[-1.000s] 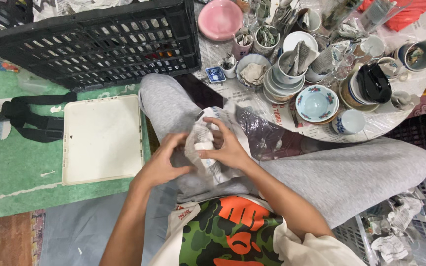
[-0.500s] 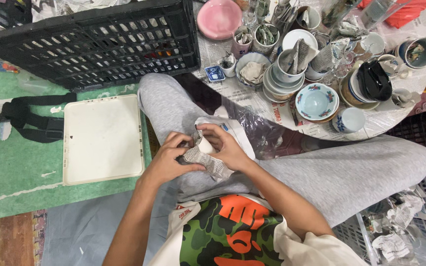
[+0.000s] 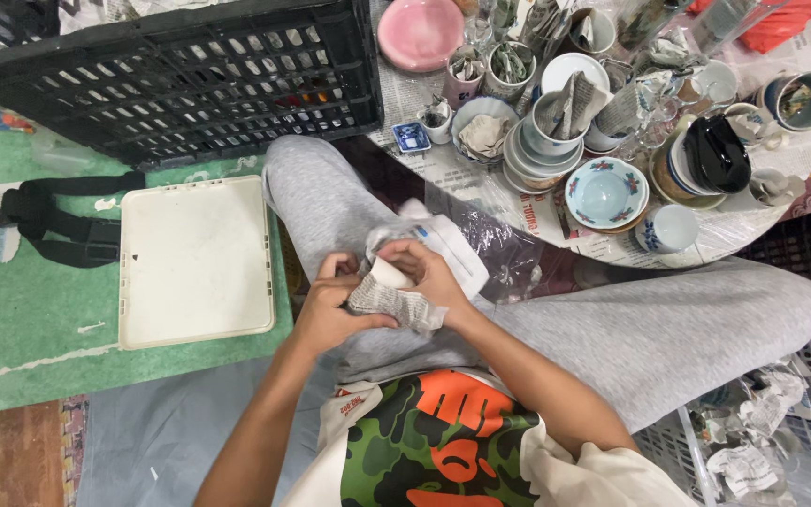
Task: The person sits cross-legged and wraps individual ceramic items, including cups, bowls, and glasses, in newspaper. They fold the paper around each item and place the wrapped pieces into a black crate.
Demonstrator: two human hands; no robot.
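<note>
Far to the left of the grip we record one black strap bag [image 3: 44, 218] on the green mat [image 3: 30, 319]. Between it and the hands lies one cream rectangular tray [image 3: 195, 261], and above that stands one black slatted crate [image 3: 180, 70].

At the centre, over the grey-trousered lap, our left hand [image 3: 335, 310] and right hand [image 3: 429, 272] meet. Both are closed together on one small pale object half wrapped in a sheet of newsprint [image 3: 389, 293]. The left fingers press the paper from below; the right fingers curl over the top. What the wrapped object is we cannot tell. Just behind the grip lies one clear plastic bag [image 3: 481, 249].

Up and to the right of the grip sit one pink bowl [image 3: 420, 30], one blue-patterned bowl [image 3: 605, 192] and one black cup [image 3: 717, 155] among stacked crockery stuffed with paper. Far right and below the grip we note one white wire basket [image 3: 762, 451] holding crumpled paper.
</note>
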